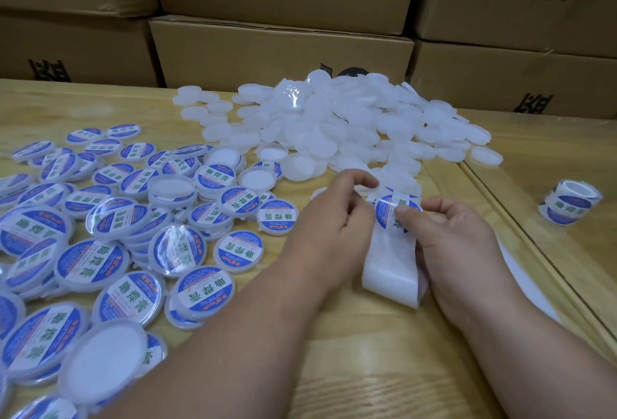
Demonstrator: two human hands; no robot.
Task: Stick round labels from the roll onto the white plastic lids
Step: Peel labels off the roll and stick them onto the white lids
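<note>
Now right hand (447, 235) pinching label (397, 210), left hand (337, 221) beside

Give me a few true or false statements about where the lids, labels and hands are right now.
1. The unlabeled lids are piled at the far side of the table. True.
2. The labeled lids lie right of the hands. False: they lie left.
3. The right hand pinches a round label on the backing strip. True.
4. The left hand rests flat on the table. False: it is raised at the strip, fingers curled.
5. A label roll stands at the right. True.
</note>
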